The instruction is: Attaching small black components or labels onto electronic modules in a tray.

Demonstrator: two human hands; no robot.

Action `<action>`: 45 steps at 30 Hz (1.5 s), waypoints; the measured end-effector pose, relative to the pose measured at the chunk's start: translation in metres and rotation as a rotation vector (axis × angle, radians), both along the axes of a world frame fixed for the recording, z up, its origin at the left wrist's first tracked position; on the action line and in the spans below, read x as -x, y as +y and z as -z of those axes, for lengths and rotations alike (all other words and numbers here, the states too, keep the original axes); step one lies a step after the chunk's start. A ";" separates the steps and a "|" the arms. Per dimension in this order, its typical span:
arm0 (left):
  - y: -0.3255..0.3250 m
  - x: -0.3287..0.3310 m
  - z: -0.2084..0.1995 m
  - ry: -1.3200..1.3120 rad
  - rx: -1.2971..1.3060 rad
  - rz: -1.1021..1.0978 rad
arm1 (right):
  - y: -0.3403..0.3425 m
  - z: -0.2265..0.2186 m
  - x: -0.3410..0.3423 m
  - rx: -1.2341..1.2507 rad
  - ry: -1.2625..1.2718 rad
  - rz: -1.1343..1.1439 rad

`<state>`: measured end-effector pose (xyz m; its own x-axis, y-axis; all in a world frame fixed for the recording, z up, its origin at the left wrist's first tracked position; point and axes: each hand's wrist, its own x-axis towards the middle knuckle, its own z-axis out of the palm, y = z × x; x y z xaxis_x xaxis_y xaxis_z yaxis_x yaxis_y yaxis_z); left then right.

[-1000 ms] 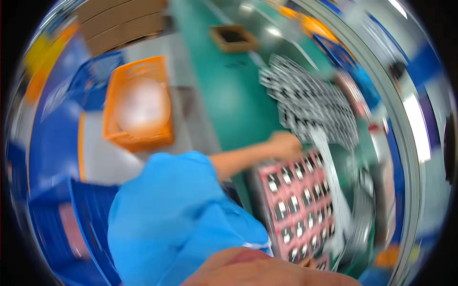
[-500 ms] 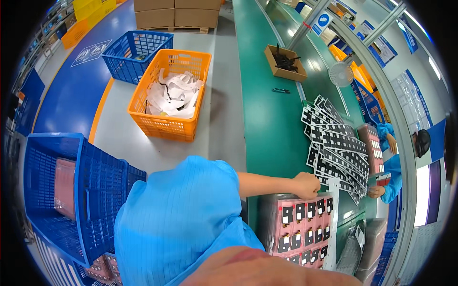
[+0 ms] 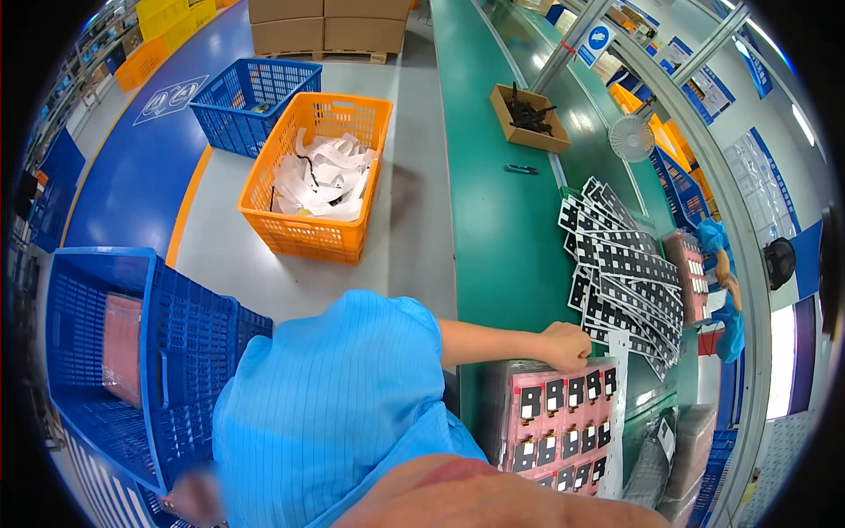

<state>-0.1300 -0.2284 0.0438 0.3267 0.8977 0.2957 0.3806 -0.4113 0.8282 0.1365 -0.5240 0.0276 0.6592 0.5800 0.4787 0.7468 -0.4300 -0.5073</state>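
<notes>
My left hand (image 3: 567, 346) is closed in a fist, knuckles up, at the far edge of a stack of clear plastic trays (image 3: 563, 414). Whatever its fingers hold is hidden. The top tray has a pink surface with rows of small black-and-white parts bearing gold-coloured ends. A narrow white strip (image 3: 616, 396) runs along the tray's right side, near my fingers. Beyond my hand lies a fanned pile of black-and-white patterned strips (image 3: 629, 273). My right hand does not show.
An orange crate (image 3: 304, 231) of white scrap and a blue crate (image 3: 238, 128) stand on the floor. More blue crates (image 3: 189, 352) are at left. The green table (image 3: 493, 238) carries a cardboard box (image 3: 537, 136) of black pieces. Across it, a co-worker's hands (image 3: 729, 273) are near another tray stack (image 3: 685, 273).
My left hand stays at the tray edge. The co-worker's hands have come together and moved away from the strips. A blurred shape has appeared at the lower left, by the blue crates.
</notes>
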 end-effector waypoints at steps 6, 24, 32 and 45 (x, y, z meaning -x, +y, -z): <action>0.001 0.002 -0.007 -0.033 -0.064 -0.017 | -0.002 0.001 0.005 -0.008 0.013 0.002; 0.004 0.001 -0.006 -0.038 -0.045 0.028 | 0.007 -0.009 0.014 -0.019 0.039 0.005; 0.002 0.003 0.002 -0.032 0.007 0.019 | 0.018 -0.020 0.014 -0.031 0.044 0.001; -0.001 0.003 -0.014 -0.044 -0.014 0.013 | 0.015 -0.033 0.020 -0.029 0.059 0.008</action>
